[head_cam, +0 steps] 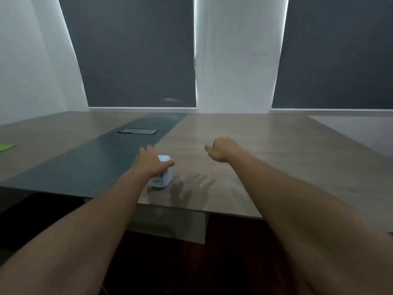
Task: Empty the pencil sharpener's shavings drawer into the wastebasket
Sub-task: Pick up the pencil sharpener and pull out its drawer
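Note:
A small white-and-pale-blue pencil sharpener (pixel 164 177) stands upright on the wooden table (pixel 265 150), close to its near edge. My left hand (pixel 150 161) lies over the sharpener's top and left side, thumb across its upper front, gripping it. My right hand (pixel 222 149) hovers above the table to the right of the sharpener, fingers loosely curled, holding nothing. The sharpener's drawer is hidden behind my left hand and wrist. No wastebasket is in view.
A dark strip (pixel 102 154) runs down the table's middle with a black cable hatch (pixel 138 131) set in it. A green sheet (pixel 6 147) lies at the far left edge. Dark blinds and white wall stand behind. Dark floor lies below the table edge.

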`<state>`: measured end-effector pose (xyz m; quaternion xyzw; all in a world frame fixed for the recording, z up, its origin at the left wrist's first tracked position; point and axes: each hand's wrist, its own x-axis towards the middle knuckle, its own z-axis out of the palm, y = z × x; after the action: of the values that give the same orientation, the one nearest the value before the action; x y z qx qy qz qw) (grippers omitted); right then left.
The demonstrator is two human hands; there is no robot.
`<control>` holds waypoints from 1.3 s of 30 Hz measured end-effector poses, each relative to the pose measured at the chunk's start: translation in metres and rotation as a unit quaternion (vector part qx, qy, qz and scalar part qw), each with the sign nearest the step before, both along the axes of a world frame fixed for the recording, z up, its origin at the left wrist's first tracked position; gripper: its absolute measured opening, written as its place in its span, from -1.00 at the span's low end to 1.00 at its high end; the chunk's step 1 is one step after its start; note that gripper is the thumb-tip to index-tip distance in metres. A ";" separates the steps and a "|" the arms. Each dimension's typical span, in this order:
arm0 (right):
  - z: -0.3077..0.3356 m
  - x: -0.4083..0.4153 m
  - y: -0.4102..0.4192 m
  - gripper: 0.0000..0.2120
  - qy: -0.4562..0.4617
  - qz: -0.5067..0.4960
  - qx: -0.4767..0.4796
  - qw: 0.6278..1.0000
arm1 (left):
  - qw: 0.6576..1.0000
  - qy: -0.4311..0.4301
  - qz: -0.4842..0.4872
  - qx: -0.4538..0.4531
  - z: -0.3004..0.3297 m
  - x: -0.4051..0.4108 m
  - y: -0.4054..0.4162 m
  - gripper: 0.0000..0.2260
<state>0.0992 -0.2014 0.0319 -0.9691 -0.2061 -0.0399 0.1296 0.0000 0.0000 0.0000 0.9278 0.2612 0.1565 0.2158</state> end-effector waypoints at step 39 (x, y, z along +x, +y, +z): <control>-0.043 -0.031 -0.100 -0.78 0.296 -0.091 0.663 0.682 | 0.849 -0.185 -0.143 -0.473 0.005 0.029 -0.140 -0.70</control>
<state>0.0684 -0.3011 -0.0107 -0.6052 0.0129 0.1110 0.7882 0.0290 -0.1400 0.0049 0.6942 0.1233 0.1501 0.6931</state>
